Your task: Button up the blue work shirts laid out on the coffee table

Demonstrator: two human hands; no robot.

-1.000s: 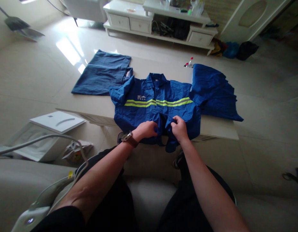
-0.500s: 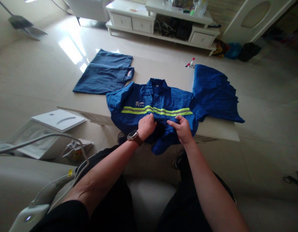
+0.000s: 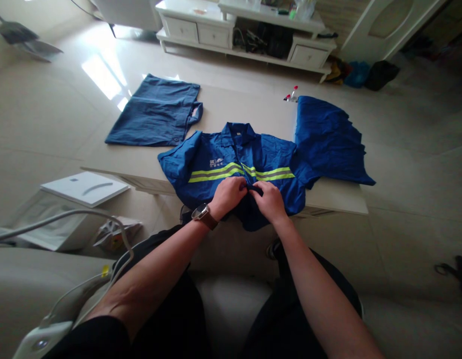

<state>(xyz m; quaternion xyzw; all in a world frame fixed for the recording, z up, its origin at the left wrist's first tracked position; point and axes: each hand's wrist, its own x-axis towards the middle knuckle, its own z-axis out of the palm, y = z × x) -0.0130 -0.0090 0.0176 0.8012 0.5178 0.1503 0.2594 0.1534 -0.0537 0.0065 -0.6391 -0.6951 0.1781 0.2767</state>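
Observation:
A blue work shirt [image 3: 216, 159] with a yellow-green reflective stripe lies front up on a low white table [image 3: 336, 197], its hem hanging over the near edge. My left hand [image 3: 229, 194], with a brown watch on the wrist, pinches the left front edge just below the stripe. My right hand [image 3: 268, 199] pinches the right front edge, and the two hands touch at the shirt's middle opening.
A folded dark blue garment [image 3: 156, 112] lies at the table's far left, a brighter blue one [image 3: 328, 139] at its right. Small red-capped bottles [image 3: 291, 94] stand behind. A white box [image 3: 85, 187] sits on the floor at left, a white TV cabinet [image 3: 246, 30] beyond.
Both hands moved up from the hem to just under the stripe and came together at the centre. The shirt slid slightly toward me and to the left.

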